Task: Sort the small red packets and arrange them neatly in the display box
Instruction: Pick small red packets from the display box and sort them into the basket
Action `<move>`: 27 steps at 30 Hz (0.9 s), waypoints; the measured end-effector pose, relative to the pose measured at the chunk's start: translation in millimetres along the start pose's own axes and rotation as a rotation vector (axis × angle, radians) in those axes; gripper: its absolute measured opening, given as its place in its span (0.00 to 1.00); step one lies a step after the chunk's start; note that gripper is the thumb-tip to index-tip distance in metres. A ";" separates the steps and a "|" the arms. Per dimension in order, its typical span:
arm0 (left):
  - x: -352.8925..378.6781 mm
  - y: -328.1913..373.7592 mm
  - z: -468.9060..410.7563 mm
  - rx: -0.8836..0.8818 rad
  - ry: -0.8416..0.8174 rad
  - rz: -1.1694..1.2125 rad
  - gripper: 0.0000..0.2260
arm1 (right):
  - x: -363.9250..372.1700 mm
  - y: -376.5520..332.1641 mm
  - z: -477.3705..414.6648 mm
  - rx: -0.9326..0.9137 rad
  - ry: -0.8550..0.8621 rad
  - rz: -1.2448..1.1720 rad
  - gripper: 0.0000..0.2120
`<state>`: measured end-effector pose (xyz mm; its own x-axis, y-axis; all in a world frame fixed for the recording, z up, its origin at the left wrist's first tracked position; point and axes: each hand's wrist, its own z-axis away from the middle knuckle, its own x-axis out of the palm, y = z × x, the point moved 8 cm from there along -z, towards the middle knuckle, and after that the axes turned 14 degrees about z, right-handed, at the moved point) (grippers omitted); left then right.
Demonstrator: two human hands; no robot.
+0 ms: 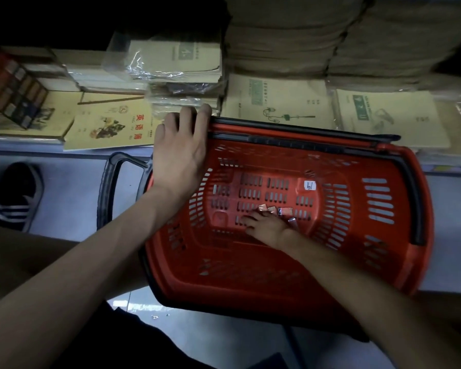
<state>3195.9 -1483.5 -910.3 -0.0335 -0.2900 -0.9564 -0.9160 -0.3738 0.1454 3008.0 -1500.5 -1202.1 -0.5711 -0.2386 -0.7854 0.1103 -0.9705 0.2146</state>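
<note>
The left hand (180, 150) lies flat over the left corner of the red basket (357, 275), fingers straight, steadying it. The right hand (266, 227) is down on the basket floor, fingers spread. I cannot tell whether it pinches anything. The small red packets (285, 211) touch its far side in a short row running left to right, so the right hand is by far the nearer.

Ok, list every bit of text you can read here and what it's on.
"19": white sticker inside the red basket.
"英语簿": cover of the yellow exercise book.
Green print on the tan exercise books: too blurred to read.
</note>
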 end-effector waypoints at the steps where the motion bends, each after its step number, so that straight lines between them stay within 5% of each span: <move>1: 0.8 0.1 -1.7 0.001 -0.008 -0.003 0.36 | 10.4 5.2 14.6 0.012 -0.024 -0.008 0.20; 5: 2.2 1.4 -7.8 0.000 -0.048 0.000 0.39 | 24.2 26.9 61.1 0.158 0.103 -0.251 0.27; 7: 1.0 2.2 -9.0 -0.002 -0.055 0.012 0.39 | 35.8 53.2 79.5 0.476 0.201 -0.515 0.35; 10: 1.2 3.7 -8.6 0.002 -0.064 0.006 0.38 | 69.9 74.1 100.0 0.911 0.038 -0.778 0.49; 13: 1.6 3.4 -8.3 0.006 -0.057 0.021 0.35 | 82.9 61.7 87.5 0.873 -0.119 -0.862 0.61; 22: 1.0 2.1 -2.5 0.013 -0.010 0.019 0.34 | 76.7 44.1 63.4 0.865 -0.129 -0.575 0.38; 27: -0.6 5.4 0.4 0.037 0.016 0.049 0.29 | 72.0 35.0 59.3 0.802 -0.058 -0.683 0.32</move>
<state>3190.9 -1485.0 -909.0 -0.0724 -0.3215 -0.9441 -0.9278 -0.3258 0.1821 2922.5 -1549.6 -1216.7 -0.3497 0.3720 -0.8599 -0.8076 -0.5849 0.0755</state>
